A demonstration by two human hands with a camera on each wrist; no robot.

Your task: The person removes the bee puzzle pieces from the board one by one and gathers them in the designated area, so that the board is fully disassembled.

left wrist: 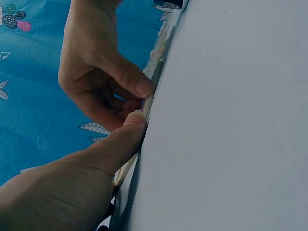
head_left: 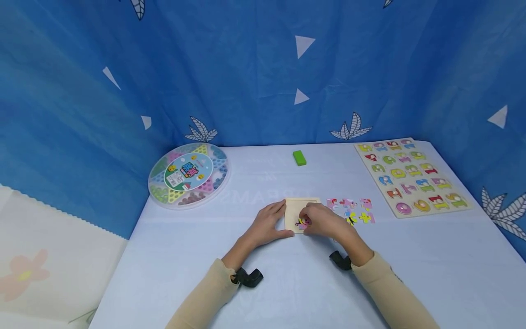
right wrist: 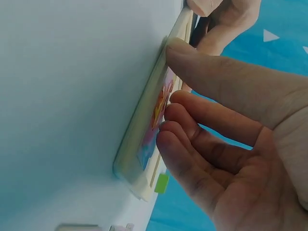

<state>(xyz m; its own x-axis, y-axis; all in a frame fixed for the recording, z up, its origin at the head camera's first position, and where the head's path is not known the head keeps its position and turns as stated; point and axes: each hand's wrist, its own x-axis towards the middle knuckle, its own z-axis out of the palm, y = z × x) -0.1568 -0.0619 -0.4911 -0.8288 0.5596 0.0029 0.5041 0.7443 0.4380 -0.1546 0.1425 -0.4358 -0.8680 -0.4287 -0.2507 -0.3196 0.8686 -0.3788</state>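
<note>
A square wooden puzzle tray [head_left: 290, 214] lies flat on the table, with colourful jigsaw pieces [right wrist: 157, 113] set along its near side. Spanning the tray's left side, my left hand [head_left: 268, 224] holds it, thumb at the near edge and fingers at the far left corner. My right hand [head_left: 324, 220] is over the tray's right part. In the right wrist view its thumb touches the tray rim, while the bent fingers touch the pieces. A bee picture shows beside the right fingertips in the head view. Part of the tray is hidden under this hand.
Loose jigsaw pieces [head_left: 365, 217] lie right of the tray, partly behind the right hand. A green block [head_left: 299, 158] lies farther back. At back left is a round board game [head_left: 189, 176]; at right, a wooden number puzzle board [head_left: 411, 176]. A blue curtain [head_left: 255, 73] hangs behind the table.
</note>
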